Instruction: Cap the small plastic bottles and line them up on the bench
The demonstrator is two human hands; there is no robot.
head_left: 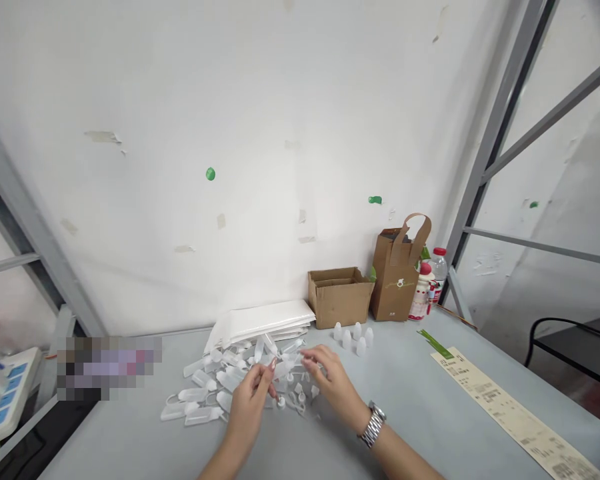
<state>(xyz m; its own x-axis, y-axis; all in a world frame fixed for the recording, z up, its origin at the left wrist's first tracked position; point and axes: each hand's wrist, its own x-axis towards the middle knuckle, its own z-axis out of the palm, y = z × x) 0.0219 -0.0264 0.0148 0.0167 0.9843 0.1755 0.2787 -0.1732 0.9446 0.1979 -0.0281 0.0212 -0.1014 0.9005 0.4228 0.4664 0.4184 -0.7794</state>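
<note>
A loose pile of small translucent white plastic bottles (195,395), some with thin loop straps, lies on the grey table. My left hand (250,397) is over the right part of this pile, its thumb and fingers pinched together. What it pinches is too small to make out. To its right, my right hand (334,383), with a metal watch at the wrist, has its fingertips drawn together by a translucent piece. Whether that piece is between the fingers is hard to see. Small white caps (301,388) and loops lie between and below the hands.
Several translucent rounded pieces (357,331) stand upright right of the pile. Behind are stacked white envelopes (260,317), an open cardboard box (341,303), a brown paper bag (393,287) and bottles (439,273). A long printed paper strip (510,410) lies right; a power strip (15,387) left.
</note>
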